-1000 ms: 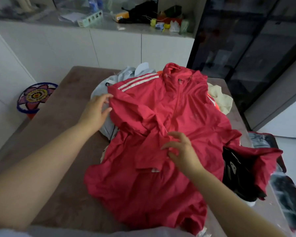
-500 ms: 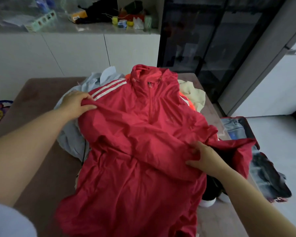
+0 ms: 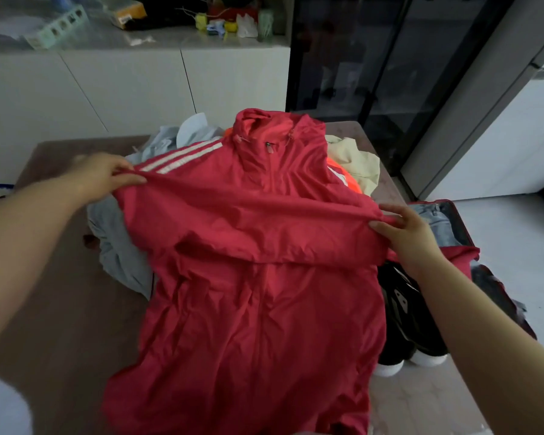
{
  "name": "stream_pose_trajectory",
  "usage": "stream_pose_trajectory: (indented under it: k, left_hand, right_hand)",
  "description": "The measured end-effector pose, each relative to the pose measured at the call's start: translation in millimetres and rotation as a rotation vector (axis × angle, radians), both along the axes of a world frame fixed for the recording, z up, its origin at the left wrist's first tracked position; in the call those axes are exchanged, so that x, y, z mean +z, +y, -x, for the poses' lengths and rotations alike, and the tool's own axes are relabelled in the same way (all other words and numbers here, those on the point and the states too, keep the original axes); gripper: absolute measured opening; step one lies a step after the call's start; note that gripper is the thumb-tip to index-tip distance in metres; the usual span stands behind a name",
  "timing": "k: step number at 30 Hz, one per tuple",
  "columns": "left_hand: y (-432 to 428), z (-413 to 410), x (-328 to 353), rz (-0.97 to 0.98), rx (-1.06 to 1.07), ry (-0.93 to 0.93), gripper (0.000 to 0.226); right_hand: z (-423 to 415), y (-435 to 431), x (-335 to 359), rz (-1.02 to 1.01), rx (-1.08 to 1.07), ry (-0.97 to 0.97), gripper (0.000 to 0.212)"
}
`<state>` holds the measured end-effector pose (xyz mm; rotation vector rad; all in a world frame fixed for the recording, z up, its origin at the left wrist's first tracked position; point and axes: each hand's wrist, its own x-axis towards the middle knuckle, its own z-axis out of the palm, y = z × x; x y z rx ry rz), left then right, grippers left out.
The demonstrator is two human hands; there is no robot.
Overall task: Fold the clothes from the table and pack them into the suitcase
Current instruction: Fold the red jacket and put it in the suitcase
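Note:
A red zip jacket (image 3: 258, 277) with white shoulder stripes lies front up across the brown table (image 3: 60, 302), its collar at the far side. My left hand (image 3: 104, 177) pinches the fold at the left shoulder. My right hand (image 3: 405, 237) pinches the same fold on the right side, so a sleeve stretches taut across the chest between them. An open suitcase (image 3: 453, 221) with red lining and folded denim inside stands on the floor to the right of the table.
Under and behind the jacket lie a pale blue-grey garment (image 3: 120, 255), a cream one (image 3: 355, 161) and an orange one (image 3: 343, 180). Black shoes with white soles (image 3: 405, 334) sit at the table's right edge. A white counter (image 3: 139, 45) with clutter runs behind.
Both hands have lifted and pulled apart, stretching the folded sleeve flat across the jacket's chest. My right hand moved right to the jacket's edge. The view has shifted right.

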<state>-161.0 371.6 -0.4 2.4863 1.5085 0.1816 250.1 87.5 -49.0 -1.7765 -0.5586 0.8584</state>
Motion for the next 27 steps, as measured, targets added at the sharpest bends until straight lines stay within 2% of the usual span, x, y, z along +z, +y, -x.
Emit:
stream_pose_trajectory:
  k: [4, 6, 8, 10, 11, 13, 15, 18, 21, 24, 27]
  left_hand:
    - [23, 12, 28, -0.26, -0.019, 0.16, 0.032]
    - [26, 12, 37, -0.346, -0.024, 0.225, 0.031]
    - [23, 7, 42, -0.435, -0.016, 0.327, 0.034]
    - [14, -2, 35, -0.479, -0.027, 0.414, 0.037]
    - [6, -9, 27, -0.442, -0.038, 0.415, 0.042]
    - [-21, -28, 5, -0.395, -0.109, 0.314, 0.052]
    - [-52, -48, -24, -0.425, -0.261, 0.261, 0.054]
    - [-91, -66, -61, -0.344, -0.358, 0.329, 0.062]
    - [-101, -66, -83, -0.342, -0.219, 0.309, 0.065]
    - [-97, -65, -90, -0.245, -0.089, 0.369, 0.069]
    - [-102, -71, -91, -0.213, -0.076, 0.437, 0.07]
  right_hand:
    - [12, 27, -12, 0.009, -0.02, -0.111, 0.029]
    - [18, 41, -16, 0.022, -0.065, -0.115, 0.035]
    - [28, 52, -16, 0.044, -0.151, -0.214, 0.042]
    - [45, 56, -13, 0.034, -0.181, -0.465, 0.036]
    - [55, 55, -14, 0.026, -0.148, -0.629, 0.032]
    - [76, 48, -26, 0.014, 0.012, -0.924, 0.031]
    - [91, 40, -39, 0.05, 0.268, -1.091, 0.047]
    - [84, 35, -53, 0.348, 0.556, -1.105, 0.057]
    - [63, 34, -55, 0.532, 0.588, -1.093, 0.059]
    - [55, 27, -50, 0.566, 0.658, -1.108, 0.061]
    - [50, 13, -38, 0.466, 0.676, -1.07, 0.063]
